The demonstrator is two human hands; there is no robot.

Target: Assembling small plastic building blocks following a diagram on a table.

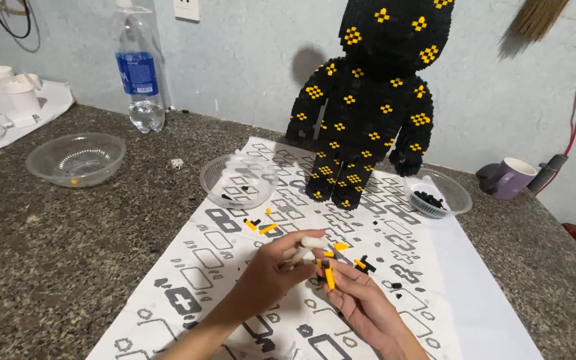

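My left hand (271,270) pinches a small white stick-shaped tool (313,243), its tip against a small yellow and black brick piece (329,275). My right hand (361,300) holds that piece between its fingertips. Both hands hover over a printed instruction sheet (201,260). Loose yellow and black bricks (261,227) lie scattered on the sheet, with more bricks (365,265) beside my right hand. A tall black brick-built bear with yellow patterns (368,100) stands at the far end of the sheet.
A clear bowl (216,179) with a few pieces sits left of the bear. A second bowl (460,195) on its right holds black pieces, and a third bowl (48,155) is far left. A water bottle (139,73) and purple mug (511,178) stand by the wall.
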